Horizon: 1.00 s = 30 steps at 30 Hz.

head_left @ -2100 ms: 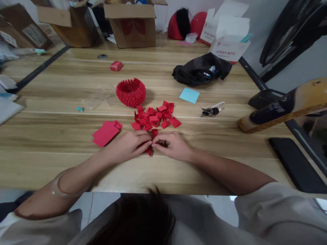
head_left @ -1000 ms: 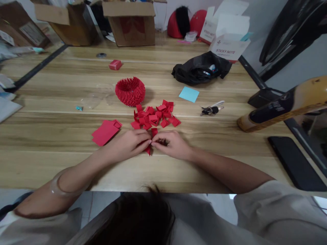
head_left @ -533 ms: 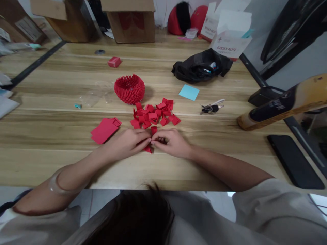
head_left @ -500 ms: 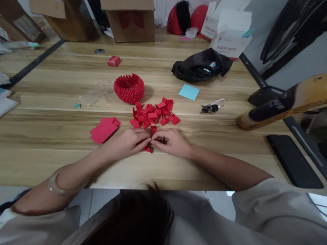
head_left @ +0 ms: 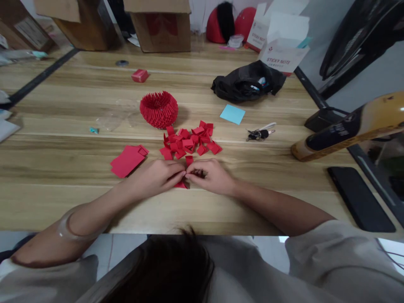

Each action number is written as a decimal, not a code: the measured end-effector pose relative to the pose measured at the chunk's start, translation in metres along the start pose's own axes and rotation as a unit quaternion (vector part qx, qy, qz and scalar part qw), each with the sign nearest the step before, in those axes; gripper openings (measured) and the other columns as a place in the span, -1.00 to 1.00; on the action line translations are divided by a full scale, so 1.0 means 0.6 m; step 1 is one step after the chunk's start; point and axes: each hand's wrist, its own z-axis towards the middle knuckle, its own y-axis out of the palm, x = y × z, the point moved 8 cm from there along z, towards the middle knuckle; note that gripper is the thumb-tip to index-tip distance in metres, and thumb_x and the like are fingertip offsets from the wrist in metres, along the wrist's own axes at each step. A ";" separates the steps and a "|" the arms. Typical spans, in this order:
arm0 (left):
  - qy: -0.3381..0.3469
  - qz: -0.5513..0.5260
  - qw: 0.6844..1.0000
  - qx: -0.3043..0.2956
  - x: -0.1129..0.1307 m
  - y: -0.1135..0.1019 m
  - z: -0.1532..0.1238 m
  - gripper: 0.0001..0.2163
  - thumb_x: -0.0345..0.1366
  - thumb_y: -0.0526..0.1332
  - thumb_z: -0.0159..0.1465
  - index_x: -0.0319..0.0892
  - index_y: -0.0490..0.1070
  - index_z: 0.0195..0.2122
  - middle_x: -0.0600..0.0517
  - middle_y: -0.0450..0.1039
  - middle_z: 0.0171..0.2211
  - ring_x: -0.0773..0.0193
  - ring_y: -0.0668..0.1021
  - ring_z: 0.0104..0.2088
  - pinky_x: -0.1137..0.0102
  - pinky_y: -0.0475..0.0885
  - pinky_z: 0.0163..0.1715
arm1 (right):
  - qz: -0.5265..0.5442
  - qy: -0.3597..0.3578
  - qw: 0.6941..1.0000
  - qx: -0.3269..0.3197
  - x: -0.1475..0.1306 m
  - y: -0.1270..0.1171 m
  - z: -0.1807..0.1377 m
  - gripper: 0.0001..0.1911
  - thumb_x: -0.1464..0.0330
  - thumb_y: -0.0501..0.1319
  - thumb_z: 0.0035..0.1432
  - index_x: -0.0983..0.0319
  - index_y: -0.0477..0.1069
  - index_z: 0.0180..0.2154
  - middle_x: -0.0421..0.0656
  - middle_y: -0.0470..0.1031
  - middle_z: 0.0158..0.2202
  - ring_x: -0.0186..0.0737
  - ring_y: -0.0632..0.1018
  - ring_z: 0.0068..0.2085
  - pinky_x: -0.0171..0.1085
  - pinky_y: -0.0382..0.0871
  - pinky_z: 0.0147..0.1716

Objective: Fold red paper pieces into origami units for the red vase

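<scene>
left hand (head_left: 156,176) and right hand (head_left: 210,176) meet fingertip to fingertip on the wooden table (head_left: 63,193), pinching a red paper piece (head_left: 182,184); fingers hide most of it, fold shape indiscernible.

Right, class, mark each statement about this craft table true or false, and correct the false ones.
1. The left hand and right hand both pinch one red paper piece. True.
2. The flat red sheets lie right of the right hand. False: the flat red sheets lie left of the left hand.
3. The pile of folded red pieces lies between the hands and the red ring model. True.
4. The keys rest on the blue sticky note. False: the keys lie on the bare table, apart from the blue sticky note.
5. The black phone lies far right. True.
</scene>
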 end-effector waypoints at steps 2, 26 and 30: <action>0.001 -0.002 1.000 0.001 0.000 0.000 0.000 -0.74 -0.28 -0.02 0.33 -0.21 0.44 -0.30 -0.03 0.51 -0.35 0.29 0.55 -0.40 0.47 0.38 -0.41 | 0.001 0.001 1.000 -0.001 0.000 0.000 0.000 -0.88 0.44 0.16 0.14 0.29 0.44 -0.41 -0.19 0.49 -0.47 -0.39 0.42 -0.45 -0.41 0.24 -0.41; 0.000 -0.016 1.000 0.003 -0.009 0.005 -0.002 -0.74 -0.25 0.00 0.33 -0.21 0.45 -0.30 -0.02 0.51 -0.38 0.30 0.54 -0.42 0.48 0.38 -0.40 | 0.048 0.040 0.998 -0.009 0.003 -0.001 0.003 -0.89 0.44 0.16 0.13 0.30 0.44 -0.42 -0.21 0.45 -0.50 -0.41 0.40 -0.47 -0.42 0.23 -0.45; 0.009 -0.022 1.000 0.018 -0.008 0.003 -0.002 -0.75 -0.25 0.01 0.32 -0.20 0.46 -0.30 -0.02 0.52 -0.39 0.31 0.53 -0.44 0.48 0.37 -0.42 | 0.055 0.037 0.998 -0.009 -0.002 -0.004 0.004 -0.89 0.45 0.17 0.12 0.32 0.44 -0.43 -0.20 0.46 -0.49 -0.41 0.41 -0.46 -0.42 0.24 -0.43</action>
